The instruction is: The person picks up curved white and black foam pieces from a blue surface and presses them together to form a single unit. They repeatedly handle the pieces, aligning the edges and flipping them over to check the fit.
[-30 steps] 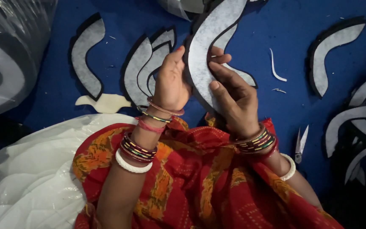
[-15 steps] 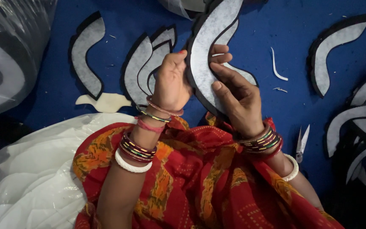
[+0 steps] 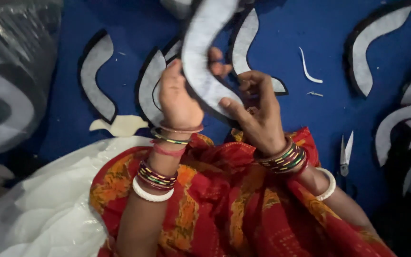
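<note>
Nearest the camera lies a red and orange patterned cloth (image 3: pixel 224 209) over the lap, with a crumpled white plastic sheet (image 3: pixel 48 209) just to the left of it. Above the cloth, both bangled wrists rise to one curved grey felt piece with a black edge (image 3: pixel 200 57) — an S-like shape held up in the air over the blue ground sheet (image 3: pixel 300 123). The left hand (image 3: pixel 177 97) is closed on the lower left edge of this piece, fingers wrapped behind it. The right hand (image 3: pixel 258 109) pinches its lower end, thumb pressed on the grey face and fingers curled beneath.

To the right of the held piece, small thread snips (image 3: pixel 346 152) lie untouched on the sheet, and beyond them a thin white offcut sliver (image 3: pixel 307 66). Left of the held piece, several like-shaped pieces (image 3: pixel 96 76) lie flat; more sit at the far right (image 3: pixel 372 47). A cream paper-like pattern shape (image 3: pixel 120 126) lies near the left wrist.

Judging by the many finished-looking shapes spread about, much of the work seems done — this one is in hand, being checked or pressed along its edge.
</note>
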